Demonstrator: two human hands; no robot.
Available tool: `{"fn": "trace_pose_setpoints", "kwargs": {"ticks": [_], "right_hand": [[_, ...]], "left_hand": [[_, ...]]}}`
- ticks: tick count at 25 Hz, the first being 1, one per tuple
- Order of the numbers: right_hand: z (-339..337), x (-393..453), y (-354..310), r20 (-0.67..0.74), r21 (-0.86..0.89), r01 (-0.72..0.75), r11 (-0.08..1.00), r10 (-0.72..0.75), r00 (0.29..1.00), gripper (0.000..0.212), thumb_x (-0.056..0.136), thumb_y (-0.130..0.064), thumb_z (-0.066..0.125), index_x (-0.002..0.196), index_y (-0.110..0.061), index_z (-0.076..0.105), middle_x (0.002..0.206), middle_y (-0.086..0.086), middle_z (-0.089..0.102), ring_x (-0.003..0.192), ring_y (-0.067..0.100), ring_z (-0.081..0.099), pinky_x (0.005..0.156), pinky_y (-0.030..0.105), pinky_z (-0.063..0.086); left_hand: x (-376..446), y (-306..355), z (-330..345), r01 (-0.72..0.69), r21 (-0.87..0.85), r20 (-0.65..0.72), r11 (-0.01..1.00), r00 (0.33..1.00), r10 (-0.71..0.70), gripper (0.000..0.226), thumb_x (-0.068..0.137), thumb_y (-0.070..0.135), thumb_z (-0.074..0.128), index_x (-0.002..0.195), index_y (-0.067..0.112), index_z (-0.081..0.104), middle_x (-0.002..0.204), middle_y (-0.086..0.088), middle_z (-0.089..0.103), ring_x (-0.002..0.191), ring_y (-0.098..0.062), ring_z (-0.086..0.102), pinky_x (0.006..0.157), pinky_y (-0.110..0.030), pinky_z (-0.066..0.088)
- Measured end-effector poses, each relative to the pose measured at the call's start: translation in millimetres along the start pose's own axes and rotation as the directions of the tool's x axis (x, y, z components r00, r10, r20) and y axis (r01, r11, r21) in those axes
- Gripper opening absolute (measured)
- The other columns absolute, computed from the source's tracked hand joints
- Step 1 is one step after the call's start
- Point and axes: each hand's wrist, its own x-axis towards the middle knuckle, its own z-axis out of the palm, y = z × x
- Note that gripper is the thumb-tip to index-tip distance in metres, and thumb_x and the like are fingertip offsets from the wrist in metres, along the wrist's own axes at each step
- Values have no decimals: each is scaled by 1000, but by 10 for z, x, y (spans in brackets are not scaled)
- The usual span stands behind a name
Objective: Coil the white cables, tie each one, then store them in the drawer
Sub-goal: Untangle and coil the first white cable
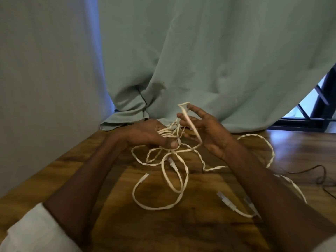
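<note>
My left hand (pixel 147 135) grips a small bundle of white flat cable loops (pixel 166 134) between thumb and fingers, just above the wooden table (pixel 112 206). My right hand (pixel 209 131) is raised beside it, fingers spread, with a strand of the same white cable (pixel 190 122) looped over its fingertips and running down across the palm. Loose loops of white cable (pixel 174 180) hang and lie on the table below both hands, with plug ends showing. A second, twisted white cable (pixel 269 148) curves off to the right, partly hidden by my right forearm.
A pale green curtain (pixel 200 60) hangs behind the table and rests on its far edge. A thin dark cord (pixel 316 171) lies at the right. A window frame (pixel 320 106) shows at the far right. No drawer is in view.
</note>
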Motion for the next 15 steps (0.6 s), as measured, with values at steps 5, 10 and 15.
{"fn": "trace_pose_setpoints", "kwargs": {"ticks": [5,10,15], "right_hand": [[37,44,87,-110,-96,-47,994,36,993,62,90,13,55,144,-16,47,118,9,78,112,26,74,96,47,59],[34,-60,28,-77,-379,-99,920,75,994,34,94,4,60,122,-10,72,105,13,80,92,24,75,81,39,57],[77,-103,120,112,-317,-114,941,156,981,24,98,-23,70,121,-18,75,106,14,78,83,23,74,66,34,56]], "left_hand": [[-28,5,96,22,40,-54,999,998,-19,30,84,37,86,90,8,80,82,-7,80,72,-14,72,70,-26,54],[19,-107,32,-108,-93,-274,990,958,79,26,85,25,86,69,15,69,57,7,65,53,-2,59,52,-17,43],[52,-156,48,-119,-32,-327,992,939,103,15,77,28,92,79,24,78,76,5,77,73,-5,72,71,-32,57]]}}
